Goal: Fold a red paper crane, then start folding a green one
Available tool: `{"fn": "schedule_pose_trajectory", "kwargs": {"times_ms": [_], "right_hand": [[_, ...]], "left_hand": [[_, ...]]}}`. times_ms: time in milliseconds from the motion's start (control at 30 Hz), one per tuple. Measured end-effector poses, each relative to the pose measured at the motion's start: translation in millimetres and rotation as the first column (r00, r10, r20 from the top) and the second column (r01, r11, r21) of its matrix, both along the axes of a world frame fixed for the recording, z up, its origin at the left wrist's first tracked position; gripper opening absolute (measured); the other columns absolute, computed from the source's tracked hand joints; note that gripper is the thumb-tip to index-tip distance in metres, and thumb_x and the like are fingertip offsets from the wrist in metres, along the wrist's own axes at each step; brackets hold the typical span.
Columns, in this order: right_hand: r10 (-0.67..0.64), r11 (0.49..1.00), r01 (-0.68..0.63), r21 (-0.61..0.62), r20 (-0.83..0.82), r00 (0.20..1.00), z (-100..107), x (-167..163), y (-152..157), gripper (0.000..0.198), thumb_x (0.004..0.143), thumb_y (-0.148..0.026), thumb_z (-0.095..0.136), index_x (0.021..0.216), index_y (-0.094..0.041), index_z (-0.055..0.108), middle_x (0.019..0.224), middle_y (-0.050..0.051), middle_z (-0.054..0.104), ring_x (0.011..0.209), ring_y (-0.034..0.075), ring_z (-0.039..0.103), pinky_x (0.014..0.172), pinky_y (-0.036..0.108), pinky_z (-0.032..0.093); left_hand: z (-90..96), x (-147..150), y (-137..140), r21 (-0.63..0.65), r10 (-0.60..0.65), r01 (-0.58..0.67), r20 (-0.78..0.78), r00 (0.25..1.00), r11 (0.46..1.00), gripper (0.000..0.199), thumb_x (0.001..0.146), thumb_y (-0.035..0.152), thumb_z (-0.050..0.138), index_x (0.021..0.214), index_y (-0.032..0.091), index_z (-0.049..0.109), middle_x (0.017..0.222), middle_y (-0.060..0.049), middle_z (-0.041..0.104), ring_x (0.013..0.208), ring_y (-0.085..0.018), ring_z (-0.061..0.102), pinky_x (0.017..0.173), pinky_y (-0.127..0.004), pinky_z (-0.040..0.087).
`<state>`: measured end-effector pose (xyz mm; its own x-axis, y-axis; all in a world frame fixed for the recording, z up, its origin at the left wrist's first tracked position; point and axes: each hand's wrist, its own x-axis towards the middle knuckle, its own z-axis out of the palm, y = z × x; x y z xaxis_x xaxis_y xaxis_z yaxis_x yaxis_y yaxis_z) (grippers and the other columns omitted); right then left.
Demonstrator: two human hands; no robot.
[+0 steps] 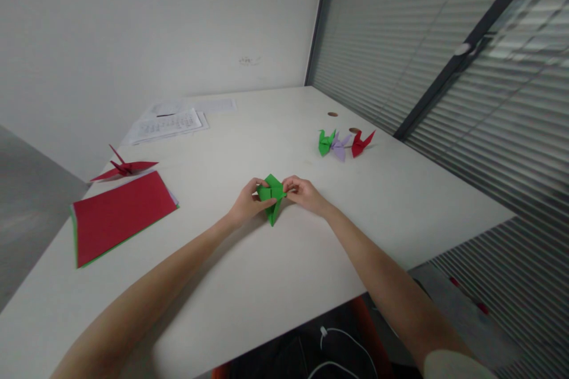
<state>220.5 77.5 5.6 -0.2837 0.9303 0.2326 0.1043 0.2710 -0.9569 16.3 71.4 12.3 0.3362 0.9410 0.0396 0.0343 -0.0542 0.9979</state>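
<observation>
A folded green origami paper [272,192] is held between both hands above the white table, one pointed end toward me and another away. My left hand [251,200] grips its left side, thumb across the near face and fingers at the far edge. At the right edge, my right hand [304,194] pinches a small corner between thumb and fingertips. The fingers partly cover the folds, so the exact shape at the right corner is hidden.
On the right stand a green paper crane [326,142], a lilac one [340,147] and a red one [361,143]. At left, a larger red crane [124,168] sits behind stacked red paper [122,219]. Written sheets [169,124] lie farther back on the table [267,124].
</observation>
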Motion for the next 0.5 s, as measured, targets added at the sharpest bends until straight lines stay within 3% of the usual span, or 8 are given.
{"fn": "schedule_pose_trajectory", "kwargs": {"times_ms": [167,333,500], "right_hand": [[0.052,0.995,-0.058,-0.075,-0.083,0.995,5.2,-1.7,-4.4,0.011,0.069,-0.025,0.068,0.074,-0.020,0.058,0.079,-0.002,0.059,0.072,0.013,0.056,0.071,0.028,0.046],[0.068,0.989,-0.071,-0.127,-0.027,0.997,5.1,-3.1,-4.5,0.018,0.073,-0.035,0.068,0.069,-0.018,0.061,0.085,0.002,0.062,0.075,0.014,0.057,0.072,0.029,0.048],[0.099,0.984,-0.101,-0.148,-0.016,0.995,-1.7,-2.9,-3.1,0.031,0.062,-0.039,0.081,0.070,-0.019,0.059,0.075,0.000,0.061,0.064,0.011,0.054,0.060,0.025,0.045]], "left_hand": [[-4.2,0.7,1.9,0.053,-0.006,0.009,-0.072,0.997,0.999,0.051,0.064,0.037,0.081,0.102,0.019,0.052,0.085,0.001,0.060,0.060,-0.008,0.054,0.055,-0.022,0.045],[-8.1,-1.5,5.5,0.128,0.020,0.000,-0.155,0.988,0.992,0.033,0.065,0.036,0.078,0.083,0.017,0.057,0.070,0.004,0.054,0.053,-0.007,0.045,0.047,-0.019,0.035],[-6.5,-2.2,4.3,0.153,0.000,0.030,-0.193,0.981,0.988,0.037,0.064,0.036,0.078,0.065,0.018,0.046,0.057,0.006,0.044,0.050,-0.006,0.038,0.044,-0.018,0.027]]}}
